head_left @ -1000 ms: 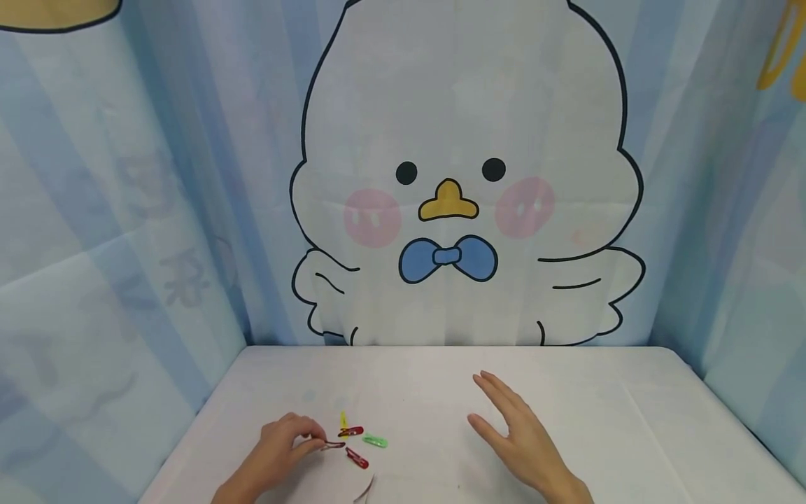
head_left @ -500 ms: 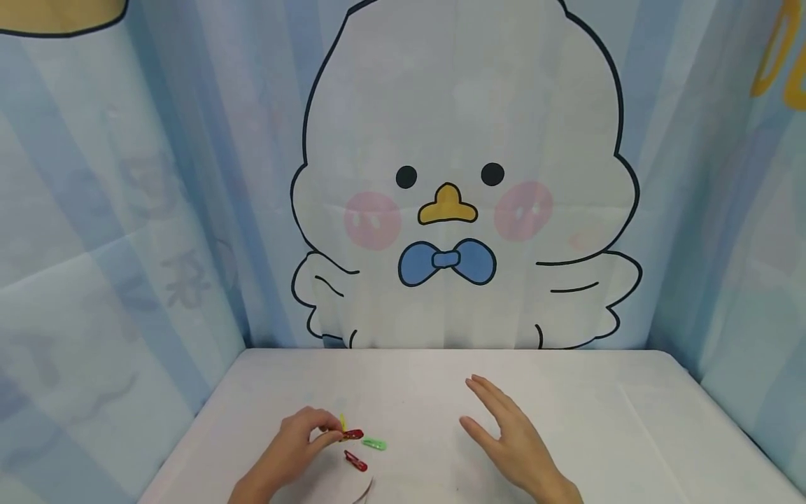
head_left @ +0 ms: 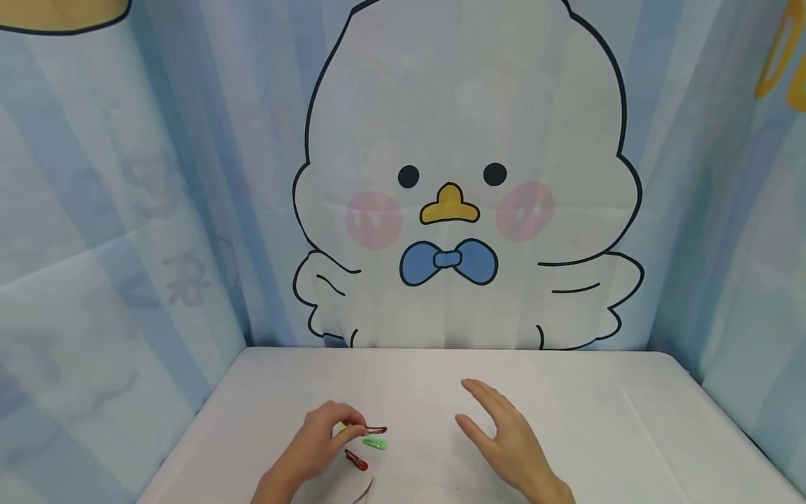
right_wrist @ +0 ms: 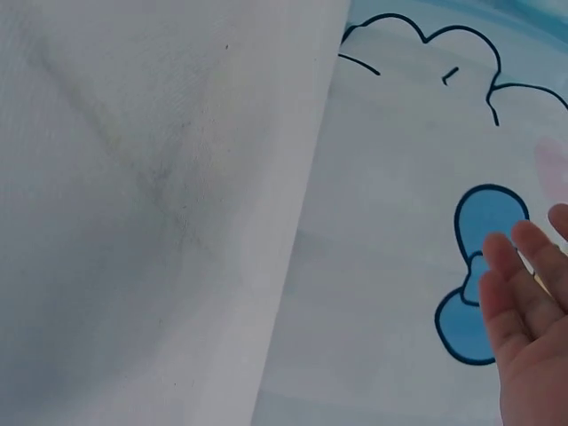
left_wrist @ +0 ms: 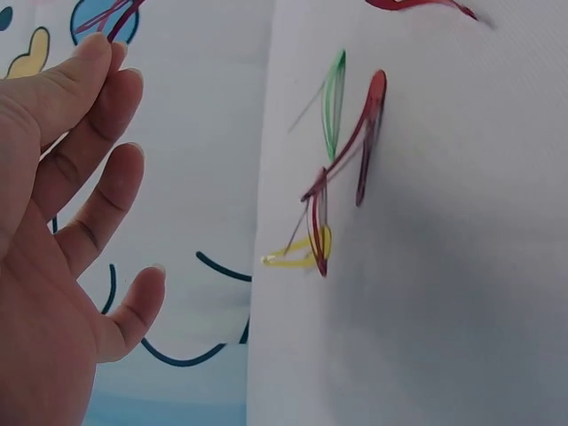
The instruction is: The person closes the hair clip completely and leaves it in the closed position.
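Note:
My left hand (head_left: 321,444) pinches a dark red snap hair clip (head_left: 376,430) between thumb and fingertips, above the white table. In the left wrist view the hand (left_wrist: 67,177) has its other fingers loosely bent, and the clip (left_wrist: 124,19) is partly cut off at the top. Below the held clip lies a green hair clip (head_left: 374,443), with a red one (head_left: 356,460) nearer me. A yellow hair clip (left_wrist: 297,253) touches another dark red clip (left_wrist: 317,222), both mostly behind the hand in the head view. My right hand (head_left: 513,448) hovers with extended fingers, holding nothing.
One more clip (head_left: 363,492), seen edge-on, lies near the bottom of the head view. The white table (head_left: 598,406) reaches back to a blue-striped curtain (head_left: 264,210) printed with a cartoon bird. Similar curtains hang at both sides.
My left hand has moved right and a little away from me, bringing the pinched clip over the green one. The right hand has shifted slightly left, its fingers still extended.

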Demonstrator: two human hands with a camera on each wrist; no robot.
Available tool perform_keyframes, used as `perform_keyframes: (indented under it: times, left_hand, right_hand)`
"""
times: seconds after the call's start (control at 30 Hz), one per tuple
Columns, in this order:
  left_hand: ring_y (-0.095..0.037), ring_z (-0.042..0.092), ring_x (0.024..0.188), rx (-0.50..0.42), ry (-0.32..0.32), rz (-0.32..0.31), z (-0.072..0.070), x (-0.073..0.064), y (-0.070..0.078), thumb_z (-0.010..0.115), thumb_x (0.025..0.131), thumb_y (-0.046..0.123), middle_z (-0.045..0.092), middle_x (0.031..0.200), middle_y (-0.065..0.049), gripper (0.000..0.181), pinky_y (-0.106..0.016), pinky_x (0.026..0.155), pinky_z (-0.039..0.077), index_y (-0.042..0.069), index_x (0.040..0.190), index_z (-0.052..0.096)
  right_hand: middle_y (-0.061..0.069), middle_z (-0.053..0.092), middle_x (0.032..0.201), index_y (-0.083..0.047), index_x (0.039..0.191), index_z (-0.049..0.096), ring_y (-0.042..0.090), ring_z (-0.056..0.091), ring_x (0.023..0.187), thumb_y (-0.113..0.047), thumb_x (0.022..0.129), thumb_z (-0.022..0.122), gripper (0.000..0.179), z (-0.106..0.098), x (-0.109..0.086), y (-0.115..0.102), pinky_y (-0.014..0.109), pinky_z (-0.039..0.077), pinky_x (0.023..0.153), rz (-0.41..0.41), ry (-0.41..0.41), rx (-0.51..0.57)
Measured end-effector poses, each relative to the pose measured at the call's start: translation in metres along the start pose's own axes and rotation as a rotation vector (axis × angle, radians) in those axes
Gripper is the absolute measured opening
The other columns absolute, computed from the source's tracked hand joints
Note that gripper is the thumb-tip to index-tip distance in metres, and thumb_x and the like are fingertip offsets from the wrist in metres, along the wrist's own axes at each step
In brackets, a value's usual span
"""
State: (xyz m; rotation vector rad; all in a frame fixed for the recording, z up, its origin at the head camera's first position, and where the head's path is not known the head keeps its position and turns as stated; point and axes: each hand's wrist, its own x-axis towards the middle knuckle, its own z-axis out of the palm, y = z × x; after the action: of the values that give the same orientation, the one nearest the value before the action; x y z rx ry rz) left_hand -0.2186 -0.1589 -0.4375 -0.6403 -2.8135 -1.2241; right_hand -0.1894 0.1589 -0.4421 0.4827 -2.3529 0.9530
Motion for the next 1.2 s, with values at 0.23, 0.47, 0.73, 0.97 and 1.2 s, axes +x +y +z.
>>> perform_keyframes:
  times: [0.23, 0.47, 0.73, 0.97, 1.2]
  left_hand:
    - [-0.014, 0.053, 0.09, -0.018, 0.018, 0.041, 0.005, 0.004, 0.007, 0.07, 0.096, 0.028, 0.062, 0.09, 0.013, 0.01, -0.037, 0.077, 0.049, 0.019, 0.096, 0.072]
    - [-0.013, 0.054, 0.09, -0.051, 0.027, 0.075, 0.009, 0.008, 0.014, 0.07, 0.096, 0.027, 0.063, 0.089, 0.014, 0.009, -0.04, 0.078, 0.049, 0.019, 0.095, 0.072]
    - [-0.014, 0.054, 0.091, -0.078, 0.035, 0.082, 0.014, 0.014, 0.025, 0.07, 0.096, 0.027, 0.062, 0.09, 0.014, 0.008, -0.042, 0.08, 0.049, 0.019, 0.096, 0.073]
    - [-0.012, 0.054, 0.092, -0.086, 0.068, 0.134, 0.023, 0.018, 0.033, 0.07, 0.096, 0.027, 0.063, 0.089, 0.017, 0.008, -0.038, 0.079, 0.048, 0.02, 0.095, 0.073]
    - [-0.011, 0.055, 0.092, -0.114, 0.082, 0.178, 0.031, 0.024, 0.039, 0.07, 0.096, 0.026, 0.064, 0.089, 0.017, 0.008, -0.037, 0.08, 0.048, 0.019, 0.095, 0.074]
  right_hand:
    - [0.0, 0.063, 0.134, -0.011, 0.133, 0.065, 0.016, 0.063, 0.111, -0.025, 0.089, 0.079, 0.049, 0.005, 0.003, -0.003, 0.047, 0.052, 0.09, -0.02, 0.017, 0.01]
    - [-0.004, 0.065, 0.129, -0.012, 0.129, 0.067, 0.013, 0.063, 0.108, -0.02, 0.085, 0.082, 0.047, 0.009, 0.005, -0.003, 0.043, 0.053, 0.088, -0.07, 0.06, 0.022]
    - [-0.009, 0.066, 0.124, -0.012, 0.125, 0.068, 0.01, 0.063, 0.103, -0.014, 0.083, 0.083, 0.045, 0.013, 0.005, -0.007, 0.034, 0.052, 0.087, -0.116, 0.093, 0.07]
    - [-0.008, 0.069, 0.118, -0.015, 0.122, 0.069, 0.013, 0.065, 0.096, -0.007, 0.08, 0.084, 0.046, 0.019, 0.004, -0.01, 0.028, 0.052, 0.083, -0.188, 0.13, 0.158]
    - [-0.007, 0.069, 0.111, -0.016, 0.122, 0.068, 0.014, 0.067, 0.089, -0.003, 0.081, 0.083, 0.045, 0.024, 0.005, -0.012, 0.03, 0.053, 0.077, -0.182, 0.121, 0.264]
